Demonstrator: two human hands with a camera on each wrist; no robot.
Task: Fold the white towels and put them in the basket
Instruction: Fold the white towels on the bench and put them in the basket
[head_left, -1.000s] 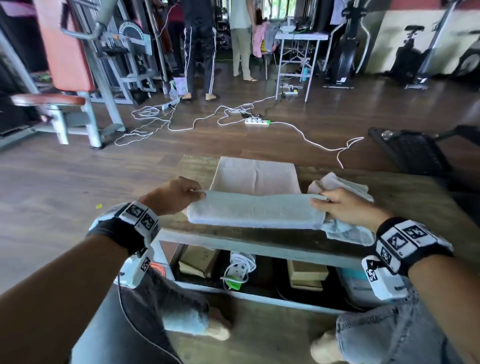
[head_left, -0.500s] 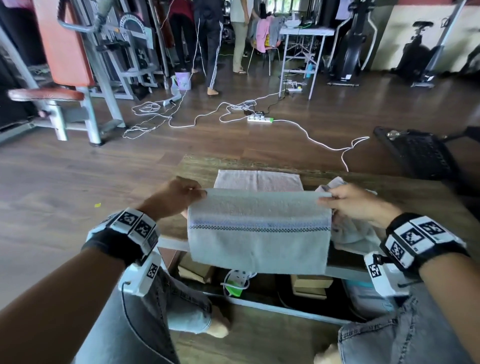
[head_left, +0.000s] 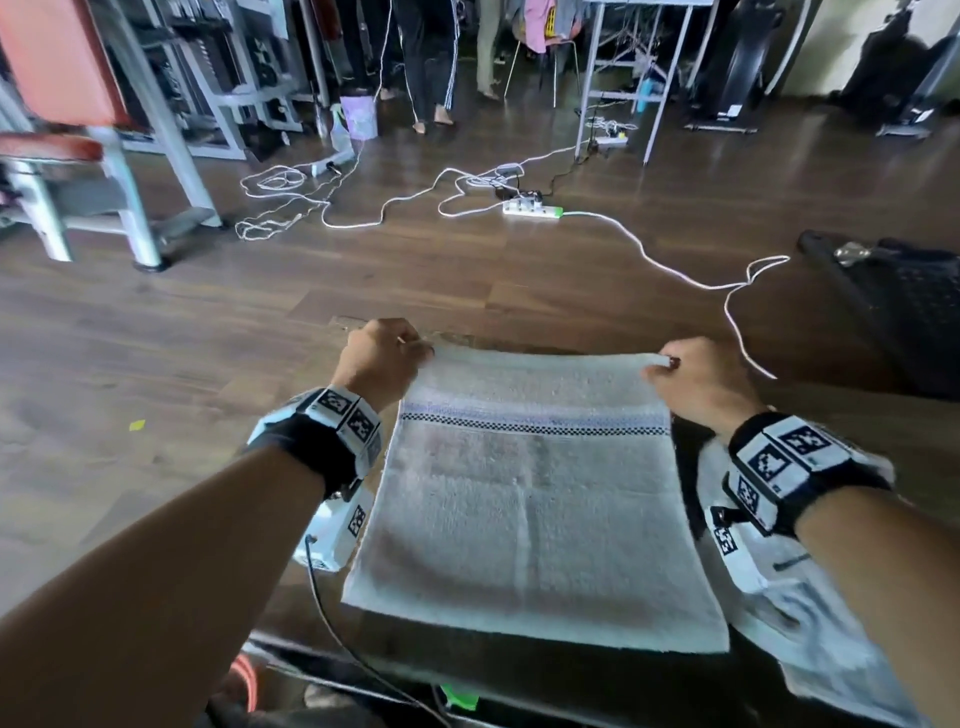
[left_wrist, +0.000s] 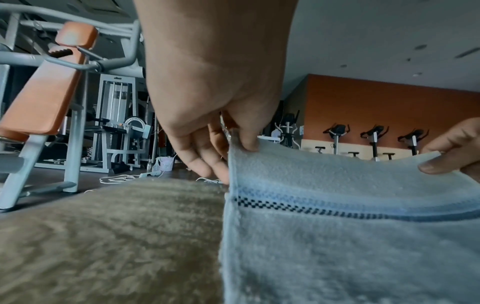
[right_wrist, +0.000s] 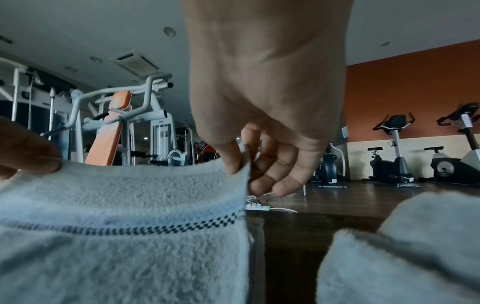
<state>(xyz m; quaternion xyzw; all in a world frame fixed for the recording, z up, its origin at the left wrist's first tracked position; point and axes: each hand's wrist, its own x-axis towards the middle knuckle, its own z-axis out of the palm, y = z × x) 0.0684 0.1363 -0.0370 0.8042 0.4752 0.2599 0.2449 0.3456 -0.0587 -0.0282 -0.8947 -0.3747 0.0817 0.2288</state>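
A white towel (head_left: 530, 519) with a blue and black checked stripe lies spread over the table (head_left: 930, 467), its near edge at the table's front. My left hand (head_left: 415, 349) pinches its far left corner between thumb and fingers, which the left wrist view shows closely (left_wrist: 241, 144). At the far right corner my right hand (head_left: 660, 364) pinches it the same way (right_wrist: 241, 164). The far edge is lifted slightly and stretched between both hands. A second white towel (head_left: 821, 639) lies crumpled on the table under my right forearm. No basket can be made out.
A dark mesh object (head_left: 909, 312) sits beyond the table's right end. White cables and a power strip (head_left: 532, 208) run across the wooden floor ahead. Gym machines (head_left: 104, 130) stand at the left, and people's legs (head_left: 431, 62) are in the background.
The towel was a folded strip at the table's near edge, then hung open from both hands. Both hands have now carried it forward, and it lies spread across the table.
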